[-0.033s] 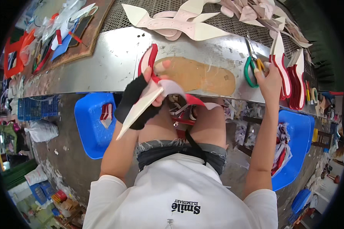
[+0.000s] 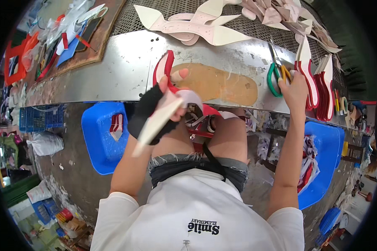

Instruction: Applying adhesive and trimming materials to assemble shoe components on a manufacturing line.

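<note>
My left hand (image 2: 155,104), in a black fingerless glove, is closed around a shoe-upper piece. This piece has a pale pointed tab (image 2: 159,121), a red-edged band (image 2: 163,67) standing up past the fingers, and a strip curling over my lap. At the right of the bench my right hand (image 2: 296,88) has its fingers closed at the yellow loop of a pair of scissors (image 2: 275,71); its other loop is green and the blades point away. Part of this grip is hidden. Red-and-white upper pieces (image 2: 307,77) stand right beside that hand.
A brown sole-shaped board (image 2: 222,83) lies on the metal bench (image 2: 113,62). Pale upper pieces (image 2: 192,27) rest on mesh behind it. A further stack of red-edged pieces (image 2: 323,92) stands at right. Blue tubs (image 2: 100,157) (image 2: 322,188) flank my legs; both contain pieces.
My left hand has shifted slightly right, and the pale tab has swung and blurred. My right hand has moved very little by the scissors.
</note>
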`<state>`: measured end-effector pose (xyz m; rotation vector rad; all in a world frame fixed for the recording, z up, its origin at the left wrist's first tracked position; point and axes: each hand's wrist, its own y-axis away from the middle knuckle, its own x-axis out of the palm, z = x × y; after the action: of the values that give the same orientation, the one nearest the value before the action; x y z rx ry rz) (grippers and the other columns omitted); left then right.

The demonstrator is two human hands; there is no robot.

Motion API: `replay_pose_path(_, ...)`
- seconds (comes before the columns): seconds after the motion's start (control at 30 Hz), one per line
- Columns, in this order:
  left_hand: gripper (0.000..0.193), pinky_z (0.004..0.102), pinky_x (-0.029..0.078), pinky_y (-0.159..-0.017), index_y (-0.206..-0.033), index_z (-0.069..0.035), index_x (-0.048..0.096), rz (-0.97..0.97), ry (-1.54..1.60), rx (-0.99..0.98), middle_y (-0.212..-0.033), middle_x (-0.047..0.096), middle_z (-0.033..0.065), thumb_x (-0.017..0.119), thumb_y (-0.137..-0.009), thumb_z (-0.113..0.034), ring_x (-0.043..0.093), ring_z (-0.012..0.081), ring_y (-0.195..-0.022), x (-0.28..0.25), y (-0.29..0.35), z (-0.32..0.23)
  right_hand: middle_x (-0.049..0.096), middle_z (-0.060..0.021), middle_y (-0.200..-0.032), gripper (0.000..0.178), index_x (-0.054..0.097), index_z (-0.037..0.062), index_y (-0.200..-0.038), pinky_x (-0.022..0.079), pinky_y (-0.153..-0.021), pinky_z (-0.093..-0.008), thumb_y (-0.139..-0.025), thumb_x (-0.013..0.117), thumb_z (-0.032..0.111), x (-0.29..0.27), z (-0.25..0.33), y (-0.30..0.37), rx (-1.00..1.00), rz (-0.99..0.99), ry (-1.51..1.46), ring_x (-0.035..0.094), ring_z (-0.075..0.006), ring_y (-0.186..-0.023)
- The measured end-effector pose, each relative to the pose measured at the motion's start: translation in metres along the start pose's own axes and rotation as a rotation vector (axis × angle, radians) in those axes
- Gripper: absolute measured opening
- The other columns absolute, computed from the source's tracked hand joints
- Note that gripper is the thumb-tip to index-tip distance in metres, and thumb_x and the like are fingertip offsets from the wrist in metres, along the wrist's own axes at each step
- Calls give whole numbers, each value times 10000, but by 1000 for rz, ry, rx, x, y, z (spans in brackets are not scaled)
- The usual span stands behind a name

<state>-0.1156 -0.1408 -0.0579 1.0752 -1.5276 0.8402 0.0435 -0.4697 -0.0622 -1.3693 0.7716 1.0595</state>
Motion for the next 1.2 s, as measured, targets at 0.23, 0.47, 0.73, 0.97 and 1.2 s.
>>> replay_pose_path(0.23,361,574,458,-918,-1096,-112,514,-41,191,41,-1345,426,245,545,-907,-418,463,461,-1193,5,-12,44,641,-148,-761,335,601,-20,-955,488,-656,-383,-700,651,191,21,-24,6,97,240,-429,631,-278,-699)
replay_pose_path(0.47,252,487,439,-1002,-989,-64,541,-222,206,393,-1319,444,230,472,-968,-305,369,380,-1299,3,-18,44,537,-14,-884,408,510,37,-1080,438,-641,-208,-744,712,153,-40,69,125,297,721,-1586,536,-89,-772)
replay_pose_path(0.73,316,376,508,-893,-993,-41,530,-154,211,499,-1270,489,249,504,-949,-353,550,319,-1111,-2,-23,50,505,-4,-827,381,458,59,-972,430,-661,-208,-720,743,48,-49,117,167,253,922,-1572,510,-72,-745)
replay_pose_path(0.97,302,394,523,-880,-994,-38,546,-300,120,450,-1294,477,208,468,-968,-329,507,322,-1174,-10,-24,55,517,2,-844,391,491,44,-995,414,-651,-205,-728,752,159,-37,128,164,284,732,-1569,507,-69,-749)
replay_pose_path(1.2,331,437,496,-910,-1028,-37,521,-338,-295,450,-1185,563,197,461,-968,-357,571,310,-1092,-20,-26,48,567,9,-741,388,551,29,-861,419,-569,-234,-696,814,262,-41,82,106,310,544,-910,525,-69,-651)
